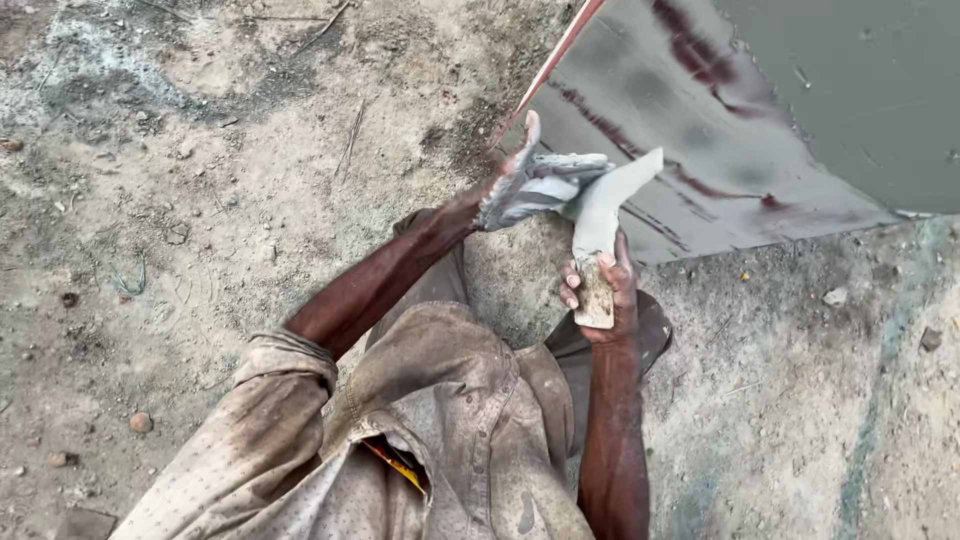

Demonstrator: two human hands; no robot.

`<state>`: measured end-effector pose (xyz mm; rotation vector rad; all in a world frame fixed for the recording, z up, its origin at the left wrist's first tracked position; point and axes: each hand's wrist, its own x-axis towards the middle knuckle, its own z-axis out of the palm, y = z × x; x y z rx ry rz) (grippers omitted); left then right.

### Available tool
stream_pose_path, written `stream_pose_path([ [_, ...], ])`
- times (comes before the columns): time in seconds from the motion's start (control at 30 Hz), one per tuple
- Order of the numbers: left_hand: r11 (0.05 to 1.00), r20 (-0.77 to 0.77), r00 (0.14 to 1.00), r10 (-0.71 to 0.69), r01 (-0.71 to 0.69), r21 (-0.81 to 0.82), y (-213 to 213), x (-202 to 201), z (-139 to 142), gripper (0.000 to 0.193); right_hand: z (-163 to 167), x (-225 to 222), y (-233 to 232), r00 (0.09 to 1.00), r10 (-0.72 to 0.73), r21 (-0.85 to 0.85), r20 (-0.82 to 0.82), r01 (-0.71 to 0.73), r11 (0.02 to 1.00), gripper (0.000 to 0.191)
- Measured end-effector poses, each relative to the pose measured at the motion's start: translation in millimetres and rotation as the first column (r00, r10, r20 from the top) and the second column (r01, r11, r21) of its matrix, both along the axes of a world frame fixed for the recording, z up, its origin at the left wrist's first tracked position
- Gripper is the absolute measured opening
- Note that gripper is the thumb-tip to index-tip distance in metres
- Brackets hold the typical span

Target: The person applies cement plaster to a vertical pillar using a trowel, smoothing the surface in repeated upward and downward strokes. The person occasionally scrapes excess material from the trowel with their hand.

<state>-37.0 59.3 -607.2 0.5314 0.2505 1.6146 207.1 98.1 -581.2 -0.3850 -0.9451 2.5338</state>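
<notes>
Head cam, looking straight down: right hand (600, 290) has its fingers wrapped tight round the wooden handle of a plaster-caked trowel (605, 205). Left hand (520, 180), fingers spread flat, presses a smeared grey rag (545, 185) against the blade, just beside a grey metal sheet (720, 130) on the dirt ground (200, 200).

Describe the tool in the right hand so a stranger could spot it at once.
Start at the grey painted panel at upper right. Just below its lower edge, the right hand grips a paintbrush by its pale wooden handle, and the left hand touches its head. Only its bristles are coated in grey-white paint.
</notes>
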Motion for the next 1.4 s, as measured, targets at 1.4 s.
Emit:
stream_pose_path([
  [1.4,0.914,0.323,0.869,0.375,-0.289,-0.284,-67,90,-125,0.073,177,-128,149,0.877,-0.448,-0.206,-0.176,-0.478,-0.854,0.067],
])
